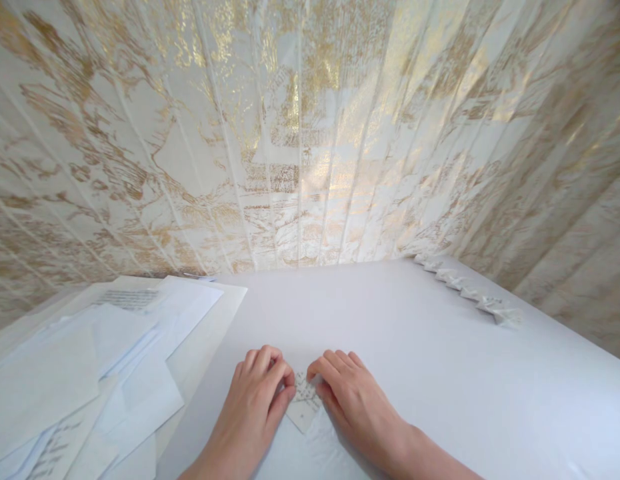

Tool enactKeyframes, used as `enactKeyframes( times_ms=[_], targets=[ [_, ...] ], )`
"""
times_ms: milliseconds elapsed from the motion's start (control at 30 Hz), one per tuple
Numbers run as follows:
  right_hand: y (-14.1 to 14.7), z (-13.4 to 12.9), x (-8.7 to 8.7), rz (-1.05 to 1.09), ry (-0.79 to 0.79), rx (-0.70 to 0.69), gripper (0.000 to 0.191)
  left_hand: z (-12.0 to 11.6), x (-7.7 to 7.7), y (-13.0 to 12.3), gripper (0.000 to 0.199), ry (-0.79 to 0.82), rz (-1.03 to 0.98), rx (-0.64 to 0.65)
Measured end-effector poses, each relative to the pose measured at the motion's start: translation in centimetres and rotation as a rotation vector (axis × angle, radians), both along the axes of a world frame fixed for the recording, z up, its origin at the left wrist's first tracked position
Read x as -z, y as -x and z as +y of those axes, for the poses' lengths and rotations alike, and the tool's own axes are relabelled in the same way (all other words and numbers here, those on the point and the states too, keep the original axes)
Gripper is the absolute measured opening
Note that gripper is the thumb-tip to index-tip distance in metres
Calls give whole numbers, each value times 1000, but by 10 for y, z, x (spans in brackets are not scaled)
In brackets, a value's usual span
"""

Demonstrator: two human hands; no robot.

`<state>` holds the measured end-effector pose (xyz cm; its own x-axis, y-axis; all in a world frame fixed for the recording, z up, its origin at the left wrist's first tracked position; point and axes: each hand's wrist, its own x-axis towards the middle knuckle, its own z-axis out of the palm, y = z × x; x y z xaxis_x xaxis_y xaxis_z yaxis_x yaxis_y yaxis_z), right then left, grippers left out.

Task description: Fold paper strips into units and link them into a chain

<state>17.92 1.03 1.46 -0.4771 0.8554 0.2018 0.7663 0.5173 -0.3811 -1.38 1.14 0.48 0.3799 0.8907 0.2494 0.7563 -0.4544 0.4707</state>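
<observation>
A small folded piece of printed paper (303,407) lies on the white table (340,307) near its front, between my two hands. My left hand (260,393) pinches its left edge between thumb and bent fingers. On the opposite side, my right hand (347,390) has its thumb and curled index finger closed on the right edge. The paper's lower corner points toward me and shows a blank area, while the upper part bears print.
Overlapping loose papers (135,373), some printed, cover the left side. A row of several small folded paper pieces (470,293) runs along the back right edge. A white curtain with gold patterns (300,147) hangs behind the table.
</observation>
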Motion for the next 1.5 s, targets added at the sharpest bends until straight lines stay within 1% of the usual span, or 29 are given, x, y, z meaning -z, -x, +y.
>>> enactKeyframes(
  times_ms=[67,100,167,233,333,400,433,533,633,733,833,900,967,1000,1067,1167,1367,1500],
  targets=[
    [-2,-2,0,58,-11,-89,32,0,1,0,12,11,-25,-7],
    [-2,-3,1,64,-26,-142,32,0,2,0,12,14,-34,-10],
    [-1,-4,2,49,-65,-241,25,2,1,2,15,22,-55,-11],
    [-1,-4,3,19,-107,-287,17,4,0,7,20,35,-70,10],
    [0,-5,3,-12,-139,-292,16,8,-5,17,28,116,-100,100],
    [0,-6,3,-23,-146,-293,17,10,-9,22,27,185,-116,144],
    [0,-6,3,-27,-146,-293,17,9,-10,23,24,207,-118,146],
    [0,-7,4,-26,-150,-292,19,8,-13,21,14,216,-93,100],
    [1,-8,4,-21,-149,-288,19,6,-14,18,17,230,-78,81],
    [-1,-9,4,15,-126,-296,20,7,-14,20,18,261,-72,110],
    [-2,-9,5,140,-56,-255,33,8,-13,24,11,239,-56,153],
    [-2,-9,7,210,-8,-174,44,8,-9,25,8,181,-43,166],
    [-2,-8,7,241,18,-78,47,8,-5,26,9,121,-37,174],
    [-2,-7,7,249,30,-36,46,8,-2,26,10,95,-38,175],
    [-3,-5,7,258,62,14,36,8,2,27,12,56,-47,174],
    [-3,-2,6,254,104,22,24,9,5,27,15,26,-47,182],
    [1,2,5,268,125,60,19,10,6,26,15,22,-33,219],
    [2,3,4,276,143,84,19,9,7,26,16,34,-21,230]
  ],
)
